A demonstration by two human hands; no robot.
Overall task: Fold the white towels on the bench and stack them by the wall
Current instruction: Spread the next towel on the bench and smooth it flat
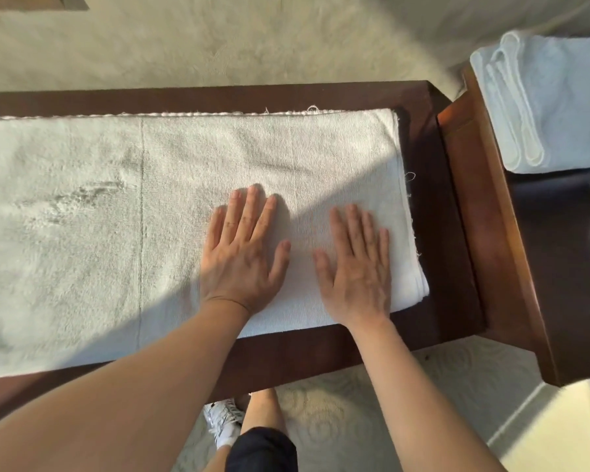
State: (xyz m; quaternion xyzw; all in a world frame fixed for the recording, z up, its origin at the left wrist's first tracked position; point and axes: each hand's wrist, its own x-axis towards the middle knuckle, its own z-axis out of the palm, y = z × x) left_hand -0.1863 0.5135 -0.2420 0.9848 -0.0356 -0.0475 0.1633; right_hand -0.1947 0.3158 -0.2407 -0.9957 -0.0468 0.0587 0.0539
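White terry: a towel (123,212) lies spread along the dark wooden surface (440,212), running off the picture at 9 o'clock; its right end is doubled over, with layered edges showing at the 4 o'clock corner.
Towel edges: the far hem is frayed, with loose threads along it and down the right side.
Left hand (242,253): flat on the towel, palm down, fingers straight and slightly spread, gripping nothing.
Right hand (356,264): flat on the towel just beside the left hand, toward 3 o'clock, fingers straight and close together, gripping nothing; it sits near the towel's right edge.
Light: a band of sunlight crosses the towel under both hands; the rest of the cloth is in shade.
Folded stack (552,103): white folded towels at 2 o'clock, well apart from the hands, resting on a second wooden piece (484,212) that adjoins the surface's right end; several rounded folds face the camera.
Wall (218,39): pale, rough plaster at 12 o'clock, behind the surface.
Floor (372,420): pale patterned covering at 6 o'clock, where a white shoe (223,420) and a bare leg (263,410) show.
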